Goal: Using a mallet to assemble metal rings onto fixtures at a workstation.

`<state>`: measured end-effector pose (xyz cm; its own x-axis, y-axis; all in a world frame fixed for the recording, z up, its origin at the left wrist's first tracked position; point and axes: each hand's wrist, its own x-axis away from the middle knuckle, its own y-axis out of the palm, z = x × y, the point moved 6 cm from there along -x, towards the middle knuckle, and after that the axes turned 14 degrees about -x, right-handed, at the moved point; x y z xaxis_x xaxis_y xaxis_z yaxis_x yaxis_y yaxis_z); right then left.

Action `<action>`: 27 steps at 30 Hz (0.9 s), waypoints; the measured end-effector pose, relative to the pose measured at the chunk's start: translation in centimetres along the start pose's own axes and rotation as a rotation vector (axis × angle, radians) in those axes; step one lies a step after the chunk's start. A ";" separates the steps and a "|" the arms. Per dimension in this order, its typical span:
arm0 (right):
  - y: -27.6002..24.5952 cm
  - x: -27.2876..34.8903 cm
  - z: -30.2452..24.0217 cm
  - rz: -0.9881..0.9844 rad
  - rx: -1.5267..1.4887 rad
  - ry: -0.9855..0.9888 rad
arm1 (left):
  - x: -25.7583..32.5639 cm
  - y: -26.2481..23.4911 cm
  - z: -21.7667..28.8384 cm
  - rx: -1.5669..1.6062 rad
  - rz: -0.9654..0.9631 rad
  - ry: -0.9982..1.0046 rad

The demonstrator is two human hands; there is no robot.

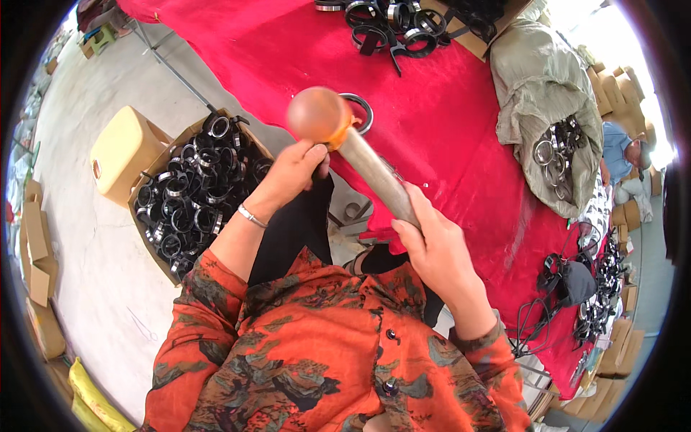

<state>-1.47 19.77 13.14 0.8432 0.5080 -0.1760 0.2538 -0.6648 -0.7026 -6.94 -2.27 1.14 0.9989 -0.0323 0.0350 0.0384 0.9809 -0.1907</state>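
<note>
A grey round bar with a brownish ball-shaped end (378, 176) slants across the middle, over the edge of the red-covered table (450, 155). My right hand (440, 252) is wrapped round its lower part. Up by the ball, my left hand (291, 173) is closed, thumb against fingers, at an orange band (340, 137) around the bar's neck. What those fingers pinch is mostly hidden. Just behind the ball, a black ring with a silver inner edge (366, 108) lies on the red cloth, partly covered.
Left of my legs, a cardboard box (152, 241) is full of black-and-silver rings, beside a cream plastic stool (129, 155). More rings (399, 25) lie at the table's far side. A grey-green sack (533, 79) holds others. At right are a black cabled object (574, 282) and a person (617, 147).
</note>
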 end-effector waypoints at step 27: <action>-3.3 1.1 3.7 0.107 -0.802 0.690 | 1.2 0.0 0.7 -0.052 0.156 0.151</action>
<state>-3.16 24.57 12.68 0.9021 0.1722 0.3957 0.1884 -0.9821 -0.0023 -5.72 -2.18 1.83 0.9856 0.0868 -0.1454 -0.1193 0.9653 -0.2325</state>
